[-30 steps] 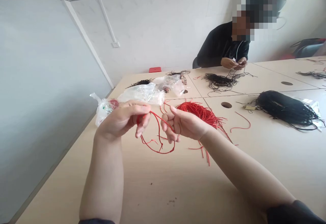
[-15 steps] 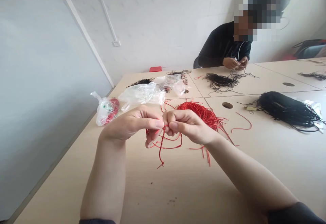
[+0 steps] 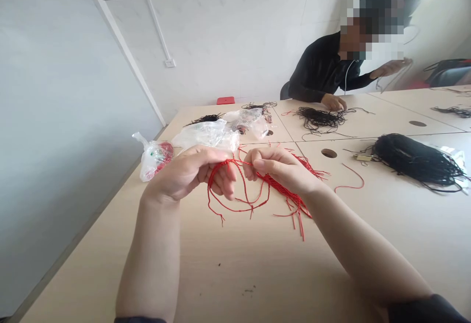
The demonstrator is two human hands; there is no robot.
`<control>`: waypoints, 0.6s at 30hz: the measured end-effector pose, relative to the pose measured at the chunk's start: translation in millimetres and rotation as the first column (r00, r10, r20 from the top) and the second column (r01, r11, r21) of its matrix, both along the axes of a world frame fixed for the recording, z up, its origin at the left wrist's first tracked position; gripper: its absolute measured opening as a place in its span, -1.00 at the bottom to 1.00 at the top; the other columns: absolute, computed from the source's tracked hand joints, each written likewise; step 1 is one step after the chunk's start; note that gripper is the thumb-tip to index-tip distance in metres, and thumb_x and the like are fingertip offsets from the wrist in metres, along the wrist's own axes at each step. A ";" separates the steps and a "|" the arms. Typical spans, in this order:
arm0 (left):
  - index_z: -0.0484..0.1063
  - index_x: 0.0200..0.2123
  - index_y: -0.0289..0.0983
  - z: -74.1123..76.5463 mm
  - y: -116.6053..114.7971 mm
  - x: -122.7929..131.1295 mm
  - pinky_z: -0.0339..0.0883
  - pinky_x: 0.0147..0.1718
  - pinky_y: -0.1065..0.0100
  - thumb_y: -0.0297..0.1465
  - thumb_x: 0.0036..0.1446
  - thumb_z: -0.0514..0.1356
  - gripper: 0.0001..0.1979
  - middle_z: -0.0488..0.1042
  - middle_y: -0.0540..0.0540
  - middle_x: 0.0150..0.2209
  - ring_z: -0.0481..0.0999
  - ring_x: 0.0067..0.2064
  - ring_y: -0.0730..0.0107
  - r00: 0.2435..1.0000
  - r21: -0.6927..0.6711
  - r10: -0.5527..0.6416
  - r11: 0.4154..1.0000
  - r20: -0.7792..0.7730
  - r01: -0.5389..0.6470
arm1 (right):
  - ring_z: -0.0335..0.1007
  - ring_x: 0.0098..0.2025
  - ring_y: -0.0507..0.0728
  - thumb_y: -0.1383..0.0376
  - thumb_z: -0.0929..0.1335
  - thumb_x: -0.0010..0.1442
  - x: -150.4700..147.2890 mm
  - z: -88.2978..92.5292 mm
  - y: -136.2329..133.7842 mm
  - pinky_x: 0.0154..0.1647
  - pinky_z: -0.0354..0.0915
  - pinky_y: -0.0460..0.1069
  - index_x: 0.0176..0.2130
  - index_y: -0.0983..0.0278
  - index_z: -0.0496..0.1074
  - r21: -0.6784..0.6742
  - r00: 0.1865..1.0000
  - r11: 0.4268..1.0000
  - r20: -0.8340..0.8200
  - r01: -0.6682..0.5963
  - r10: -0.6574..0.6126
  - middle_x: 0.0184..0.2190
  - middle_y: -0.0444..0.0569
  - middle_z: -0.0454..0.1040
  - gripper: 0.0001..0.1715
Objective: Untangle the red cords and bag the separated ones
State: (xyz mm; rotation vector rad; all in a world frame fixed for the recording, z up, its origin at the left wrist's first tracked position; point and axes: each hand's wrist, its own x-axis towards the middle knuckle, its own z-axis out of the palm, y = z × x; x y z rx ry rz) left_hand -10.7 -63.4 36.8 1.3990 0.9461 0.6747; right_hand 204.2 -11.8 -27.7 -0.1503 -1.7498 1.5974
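Between my two hands hangs a red braided cord bracelet [image 3: 235, 211], looped, with knotted loose ends dangling. My left hand [image 3: 200, 168] pinches it near the top of the loop, thumb on one side and fingers curled behind. My right hand [image 3: 277, 166] is closed on a red strand running out from that spot, a short way to the right. The strand looks stretched between the hands. Behind my right hand lies a bundle of red cords [image 3: 307, 168] on the table, partly hidden by the hand and forearm.
Clear plastic bags [image 3: 208, 134] lie beyond my left hand, and a knotted bag with red cord [image 3: 156, 159] sits at the left edge. Black cord bundles [image 3: 415, 159] are at right and farther back [image 3: 318, 118]. Across the table [image 3: 221, 274] sits a person [image 3: 320, 70] in black.
My hands have moved apart, drawing a red strand between them, and the bracelet loop hangs wider. The person opposite has raised one hand outward with cord; the other rests by the black bundle.
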 end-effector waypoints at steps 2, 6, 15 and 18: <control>0.59 -0.35 -0.34 -1.2 1.6 -4.7 0.46 -0.41 0.37 -0.28 0.27 -0.02 -0.58 0.60 -0.18 -0.49 0.60 -0.45 0.28 1.000 -0.038 -0.001 0.999 0.023 0.002 | 0.29 -0.36 0.03 0.28 0.26 0.32 1.8 0.6 1.9 -0.25 0.22 -0.02 -0.44 0.29 0.38 -0.020 0.998 0.998 0.034 0.059 -0.059 -0.42 -0.08 0.42 -0.70; 0.58 -0.23 -0.36 -1.9 2.1 -10.7 0.42 -0.48 0.43 -0.22 0.27 0.00 -0.58 0.62 -0.23 -0.43 0.60 -0.42 0.27 0.999 -0.067 -0.015 0.998 0.030 0.017 | 0.31 -0.38 0.02 0.24 0.26 0.33 4.5 1.8 1.8 -0.27 0.24 -0.02 -0.43 0.28 0.36 -0.037 0.989 0.991 0.073 0.129 -0.126 -0.44 -0.09 0.42 -0.69; 0.59 -0.21 -0.35 -1.4 2.3 -4.9 0.41 -0.46 0.46 -0.10 0.27 -0.01 -0.50 0.62 -0.23 -0.43 0.62 -0.37 0.25 0.996 -0.095 -0.013 0.995 -0.085 0.005 | 0.31 -0.38 0.01 0.18 0.28 0.31 4.9 5.9 -2.2 -0.29 0.27 -0.04 -0.39 0.29 0.38 0.024 0.969 0.980 0.147 0.196 -0.198 -0.41 -0.08 0.43 -0.70; 0.59 -0.21 -0.34 -1.9 2.6 -5.1 0.42 -0.43 0.43 -0.03 0.26 -0.04 -0.44 0.62 -0.23 -0.43 0.62 -0.36 0.24 0.995 -0.080 -0.026 0.997 -0.095 0.018 | 0.31 -0.39 0.02 0.18 0.28 0.31 5.0 5.7 -1.5 -0.30 0.26 -0.04 -0.40 0.29 0.36 0.026 0.967 0.978 0.143 0.209 -0.211 -0.43 -0.08 0.42 -0.70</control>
